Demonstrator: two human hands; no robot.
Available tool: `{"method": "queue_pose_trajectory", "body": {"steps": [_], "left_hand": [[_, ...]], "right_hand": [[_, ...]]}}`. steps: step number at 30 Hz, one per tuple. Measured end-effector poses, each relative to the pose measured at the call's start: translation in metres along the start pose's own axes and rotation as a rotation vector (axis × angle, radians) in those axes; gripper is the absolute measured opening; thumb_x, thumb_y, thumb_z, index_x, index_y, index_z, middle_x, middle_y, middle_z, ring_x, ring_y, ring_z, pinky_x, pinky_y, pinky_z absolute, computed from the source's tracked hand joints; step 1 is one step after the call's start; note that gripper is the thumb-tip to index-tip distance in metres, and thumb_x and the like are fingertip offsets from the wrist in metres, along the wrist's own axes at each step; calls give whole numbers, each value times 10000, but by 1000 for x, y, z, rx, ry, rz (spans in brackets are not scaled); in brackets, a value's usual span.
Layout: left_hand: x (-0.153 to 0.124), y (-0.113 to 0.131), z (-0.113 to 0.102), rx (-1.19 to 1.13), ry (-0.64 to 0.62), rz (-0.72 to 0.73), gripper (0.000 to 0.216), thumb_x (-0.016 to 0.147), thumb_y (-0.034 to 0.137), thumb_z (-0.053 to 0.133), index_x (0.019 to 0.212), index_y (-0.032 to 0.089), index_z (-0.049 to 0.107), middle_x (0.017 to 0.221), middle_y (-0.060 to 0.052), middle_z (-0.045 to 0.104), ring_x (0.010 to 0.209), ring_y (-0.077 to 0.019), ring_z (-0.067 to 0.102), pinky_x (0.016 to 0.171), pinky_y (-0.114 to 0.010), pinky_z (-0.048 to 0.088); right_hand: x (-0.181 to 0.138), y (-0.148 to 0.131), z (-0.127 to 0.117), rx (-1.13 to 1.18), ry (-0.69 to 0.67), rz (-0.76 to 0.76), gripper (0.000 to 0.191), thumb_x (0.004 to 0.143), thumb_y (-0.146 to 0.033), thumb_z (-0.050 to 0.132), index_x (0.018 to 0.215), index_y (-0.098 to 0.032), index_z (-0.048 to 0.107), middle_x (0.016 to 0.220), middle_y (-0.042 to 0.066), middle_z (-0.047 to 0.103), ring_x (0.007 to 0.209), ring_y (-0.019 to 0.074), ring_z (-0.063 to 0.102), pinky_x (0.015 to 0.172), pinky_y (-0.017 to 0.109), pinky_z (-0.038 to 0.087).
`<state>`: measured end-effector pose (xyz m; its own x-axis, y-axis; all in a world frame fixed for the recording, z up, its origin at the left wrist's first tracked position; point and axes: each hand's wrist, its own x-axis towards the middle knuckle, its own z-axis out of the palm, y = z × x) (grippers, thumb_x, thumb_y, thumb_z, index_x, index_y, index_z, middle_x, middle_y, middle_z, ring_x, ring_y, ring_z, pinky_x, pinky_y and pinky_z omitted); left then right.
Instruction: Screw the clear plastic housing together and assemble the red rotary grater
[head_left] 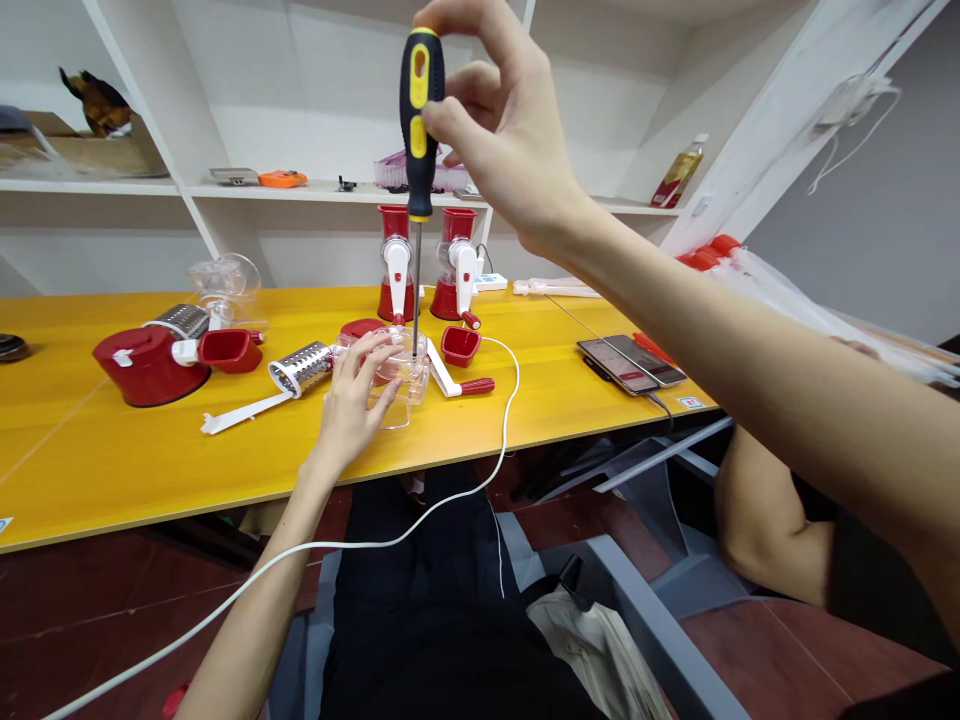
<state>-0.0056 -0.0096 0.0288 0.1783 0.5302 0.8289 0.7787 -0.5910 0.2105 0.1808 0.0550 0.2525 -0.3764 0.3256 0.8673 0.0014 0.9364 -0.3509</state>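
Observation:
My right hand [502, 120] is closed on the black and yellow handle of a screwdriver [423, 120], fingertips around its upper part. The screwdriver stands upright, its long shaft reaching down into a clear plastic grater housing [409, 375]. My left hand [351, 400] grips the left side of that housing on the yellow table [247, 460]. Whether the tip sits on a screw is too small to tell. Just left of the left hand lies a metal drum grater [301, 370]. A white crank with a red handle [476, 386] and a red hopper [460, 345] lie to the right.
Two assembled red rotary graters [396, 265] stand at the back. A red base [150, 365] with loose parts sits left. Phones [630, 362] lie at right, near another person's arm [765, 510]. A white cable [420, 522] crosses over my left forearm and the table edge.

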Motion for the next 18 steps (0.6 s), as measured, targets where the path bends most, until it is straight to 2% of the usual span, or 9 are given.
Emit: {"method": "queue_pose_trajectory", "body": {"steps": [3, 5, 7, 11, 15, 18], "left_hand": [[0, 0, 0, -3, 0, 0, 354, 997, 327, 576, 1343, 287, 517, 1411, -79, 554, 1353, -279, 502, 1125, -519, 435], [1, 0, -1, -5, 0, -2, 358, 998, 332, 573, 1349, 298, 512, 1416, -73, 551, 1356, -277, 498, 1126, -518, 435], [1, 0, 0, -7, 2, 1, 360, 999, 328, 571, 1352, 300, 509, 1419, -70, 549, 1356, -275, 498, 1127, -513, 435], [0, -1, 0, -6, 7, 9, 375, 998, 329, 574, 1363, 304, 496, 1412, -67, 553, 1332, -270, 510, 1119, -509, 441], [0, -1, 0, -9, 4, 8, 380, 998, 331, 573, 1368, 309, 491, 1414, -66, 549, 1328, -271, 509, 1120, -512, 440], [0, -2, 1, -9, 4, 9, 382, 997, 320, 576, 1369, 300, 493, 1413, -71, 549, 1334, -269, 505, 1127, -505, 434]], "right_hand": [[1, 4, 2, -50, 60, -59, 295, 787, -299, 655, 1038, -204, 531, 1183, 3, 562, 791, 60, 559, 623, 208, 539], [2, 5, 2, -122, 119, -51, 317, 759, -293, 697, 1023, -209, 545, 1176, -4, 584, 773, 58, 528, 646, 203, 531], [3, 3, 1, -150, 137, -36, 289, 750, -211, 676, 1012, -203, 553, 1136, -11, 611, 751, 55, 509, 677, 204, 518], [2, 3, -3, -37, 52, -43, 239, 768, -119, 575, 997, -171, 531, 1043, -4, 606, 759, 52, 554, 745, 223, 544], [1, 8, -5, 84, -4, 12, 290, 792, -247, 631, 1002, -251, 430, 963, -49, 590, 869, 58, 653, 799, 218, 581], [1, 9, -4, 188, -18, 41, 324, 761, -249, 661, 966, -241, 410, 880, -60, 597, 864, 53, 653, 762, 196, 568]]}}
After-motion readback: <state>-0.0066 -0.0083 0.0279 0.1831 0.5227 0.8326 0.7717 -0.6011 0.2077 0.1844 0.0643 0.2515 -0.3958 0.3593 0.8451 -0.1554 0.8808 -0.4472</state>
